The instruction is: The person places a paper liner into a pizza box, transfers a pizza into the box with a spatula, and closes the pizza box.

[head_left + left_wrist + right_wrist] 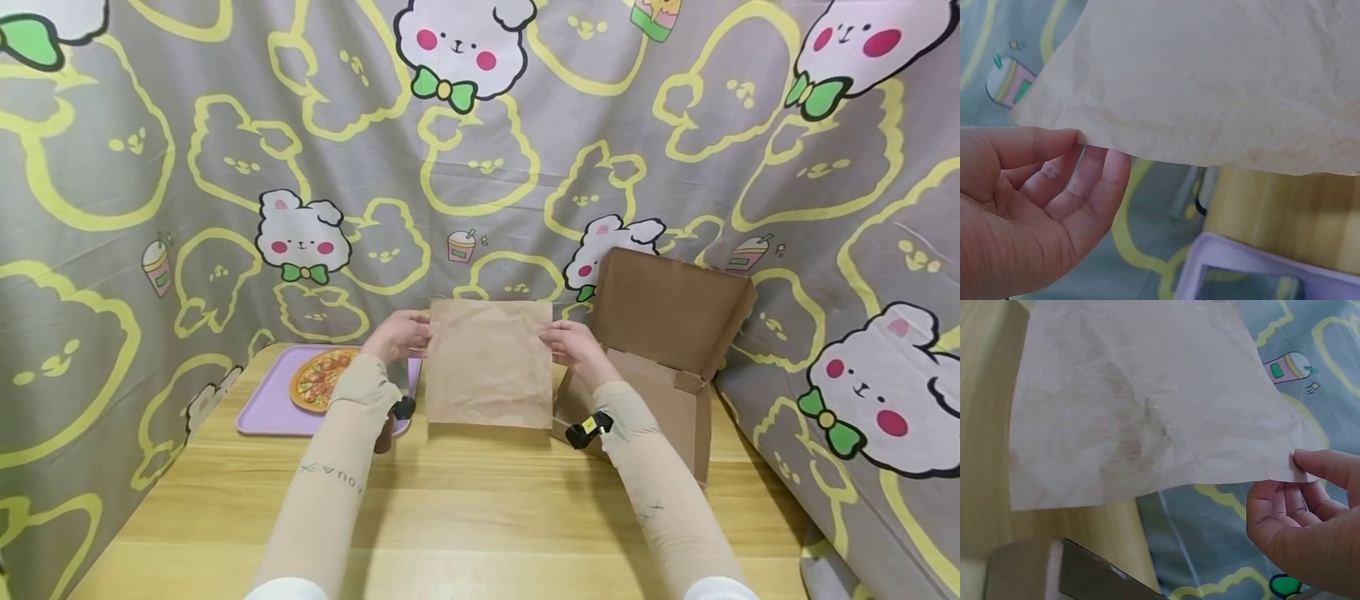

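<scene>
1. At twelve o'clock from the person, a thin, square, light-brown paper sheet is held up over the pale wooden table; whether its lower edge touches the wood I cannot tell.
2. On the sheet's own dial, the bare left hand pinches the margin at ten o'clock, thumb on one face, fingers behind. The bare right hand mirrors that pinch at two o'clock.
3. At nine o'clock from the sheet lies a lavender rectangular tray bearing a round, colourfully topped pizza; at three o'clock is a brown cardboard box, its lid raised.
4. Handling, as I judge it: almost weightless, with little stiffness. Creases and a slightly wavy edge in the wrist views suggest it would sag or curl from a single corner.
5. It should tear or crumple under a hard pull, so light, even tension suits it. Slipperiness cannot be told from here.
6. Best holds: the ten and two o'clock margins, between thumb and fingertips, leaving the creased middle untouched.
</scene>
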Motion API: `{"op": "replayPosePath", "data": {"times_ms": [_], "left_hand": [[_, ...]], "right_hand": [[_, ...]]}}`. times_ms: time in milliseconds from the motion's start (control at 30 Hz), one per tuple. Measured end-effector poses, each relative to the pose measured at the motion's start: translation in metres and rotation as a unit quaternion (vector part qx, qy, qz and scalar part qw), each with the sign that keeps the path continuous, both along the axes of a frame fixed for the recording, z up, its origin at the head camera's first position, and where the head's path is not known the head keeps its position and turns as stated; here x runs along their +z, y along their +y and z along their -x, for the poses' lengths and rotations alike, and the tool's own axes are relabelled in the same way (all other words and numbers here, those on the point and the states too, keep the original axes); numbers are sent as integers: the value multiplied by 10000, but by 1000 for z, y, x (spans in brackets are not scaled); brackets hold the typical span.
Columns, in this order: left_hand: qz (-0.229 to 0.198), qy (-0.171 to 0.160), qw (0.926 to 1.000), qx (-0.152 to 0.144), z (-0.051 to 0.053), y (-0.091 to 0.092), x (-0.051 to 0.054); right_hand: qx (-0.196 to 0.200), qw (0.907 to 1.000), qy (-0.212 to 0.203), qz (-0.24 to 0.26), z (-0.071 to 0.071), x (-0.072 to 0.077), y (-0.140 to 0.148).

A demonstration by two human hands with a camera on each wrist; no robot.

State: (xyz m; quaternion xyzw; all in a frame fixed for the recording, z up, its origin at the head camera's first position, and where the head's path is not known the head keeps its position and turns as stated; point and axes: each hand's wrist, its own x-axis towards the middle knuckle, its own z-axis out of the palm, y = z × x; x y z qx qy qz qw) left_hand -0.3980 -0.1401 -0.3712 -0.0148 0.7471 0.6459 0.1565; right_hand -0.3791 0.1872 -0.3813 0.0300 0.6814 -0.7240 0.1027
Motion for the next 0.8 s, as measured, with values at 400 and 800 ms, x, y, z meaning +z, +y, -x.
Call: {"op": "replayPosePath", "data": {"times_ms": [400,800], "left_hand": [[-193,411,9988,-200,-11,26,24],[-47,442,9966,-690,-19,46,30]], "right_hand": [[-47,9990,311,315,-17,23,28],[-59,9948,427,920,-38,38,62]]}}
